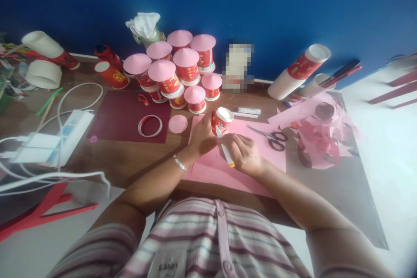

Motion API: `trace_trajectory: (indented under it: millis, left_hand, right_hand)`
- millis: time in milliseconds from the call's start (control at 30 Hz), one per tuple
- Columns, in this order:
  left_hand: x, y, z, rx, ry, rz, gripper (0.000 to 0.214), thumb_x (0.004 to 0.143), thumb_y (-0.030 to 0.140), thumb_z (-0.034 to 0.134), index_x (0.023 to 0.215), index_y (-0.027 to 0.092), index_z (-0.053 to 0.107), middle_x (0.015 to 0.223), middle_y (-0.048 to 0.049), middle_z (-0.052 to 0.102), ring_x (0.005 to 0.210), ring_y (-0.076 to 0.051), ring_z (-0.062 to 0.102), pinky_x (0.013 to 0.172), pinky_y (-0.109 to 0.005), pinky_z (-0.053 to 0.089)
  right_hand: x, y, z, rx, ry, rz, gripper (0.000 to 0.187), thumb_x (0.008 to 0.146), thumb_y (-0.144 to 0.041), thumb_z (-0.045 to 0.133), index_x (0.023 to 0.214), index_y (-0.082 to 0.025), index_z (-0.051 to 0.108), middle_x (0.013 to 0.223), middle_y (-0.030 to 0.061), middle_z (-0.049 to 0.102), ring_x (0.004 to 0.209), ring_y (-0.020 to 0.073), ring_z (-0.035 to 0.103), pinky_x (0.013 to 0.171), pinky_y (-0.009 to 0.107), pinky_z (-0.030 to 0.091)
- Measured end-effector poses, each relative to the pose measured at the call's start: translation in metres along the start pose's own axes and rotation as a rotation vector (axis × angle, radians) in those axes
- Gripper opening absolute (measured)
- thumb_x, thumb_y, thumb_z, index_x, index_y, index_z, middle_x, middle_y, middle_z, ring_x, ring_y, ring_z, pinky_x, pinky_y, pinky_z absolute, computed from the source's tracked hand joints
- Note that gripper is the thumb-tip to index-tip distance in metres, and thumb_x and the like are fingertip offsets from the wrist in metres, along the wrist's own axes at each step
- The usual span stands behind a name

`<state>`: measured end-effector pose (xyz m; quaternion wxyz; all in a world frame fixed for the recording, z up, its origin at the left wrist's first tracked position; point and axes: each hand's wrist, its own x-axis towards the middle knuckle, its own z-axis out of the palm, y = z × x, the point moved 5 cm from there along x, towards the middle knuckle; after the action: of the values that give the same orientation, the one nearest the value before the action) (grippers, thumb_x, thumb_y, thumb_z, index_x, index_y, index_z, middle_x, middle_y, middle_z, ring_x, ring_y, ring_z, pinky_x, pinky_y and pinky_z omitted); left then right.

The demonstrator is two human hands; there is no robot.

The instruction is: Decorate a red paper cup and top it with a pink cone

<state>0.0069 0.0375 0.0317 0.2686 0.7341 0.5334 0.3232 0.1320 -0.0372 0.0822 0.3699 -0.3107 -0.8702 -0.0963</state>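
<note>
My left hand (206, 132) is closed round a small red paper cup (216, 122) with a white rim, held over the pink paper (208, 165). In my right hand (243, 151) is a white marker pen (226, 153) with an orange end. Its upper tip meets or nearly meets the cup's side. Dark-handled scissors (273, 140) lie on the pink paper to the right. Left of my hands sits a pink paper disc (178, 124). Several red cups with pink cone tops (166, 77) stand grouped behind.
A tape roll (150, 126) rests on dark red paper (112, 115). Pink paper scraps (321, 139) pile up at right, near a leaning stack of cups (298, 71). A power strip (73, 137) with white cables lies at left. A blue wall (260, 4) rises behind the table.
</note>
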Motion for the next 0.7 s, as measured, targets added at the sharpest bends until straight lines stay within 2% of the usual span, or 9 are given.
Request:
trace_trajectory:
  millis: [233, 467, 700]
  left_hand:
    - [0.0, -0.001, -0.001, -0.075, 0.027, -0.027, 0.026, 0.079, 0.023, 0.07, 0.098, 0.023, 0.054, 0.09, -0.0033, 0.068, 0.08, -0.022, 0.062, 0.069, -0.036, 0.049]
    - [0.002, -0.007, -0.001, -0.242, 0.049, -0.056, 0.042, 0.075, 0.031, 0.08, 0.107, 0.02, 0.056, 0.095, -0.0045, 0.07, 0.082, -0.02, 0.065, 0.07, -0.032, 0.052]
    - [0.004, -0.012, -0.001, -0.297, 0.056, -0.067, 0.045, 0.071, 0.032, 0.082, 0.107, 0.02, 0.057, 0.094, -0.0029, 0.071, 0.081, -0.019, 0.066, 0.07, -0.03, 0.052]
  right_hand:
    - [-0.001, 0.0, 0.001, -0.029, -0.017, 0.003, 0.015, 0.097, -0.007, 0.054, 0.11, -0.011, 0.058, 0.089, 0.0099, 0.071, 0.074, 0.0173, 0.064, 0.063, 0.029, 0.053]
    - [-0.003, 0.002, 0.002, -0.028, -0.022, 0.008, 0.02, 0.096, -0.008, 0.055, 0.115, -0.012, 0.055, 0.089, 0.0103, 0.071, 0.072, 0.0177, 0.065, 0.061, 0.03, 0.053]
    - [-0.004, 0.007, -0.002, 0.016, -0.027, 0.034, 0.026, 0.096, -0.007, 0.05, 0.12, -0.013, 0.056, 0.091, 0.0108, 0.071, 0.075, 0.0195, 0.067, 0.062, 0.031, 0.054]
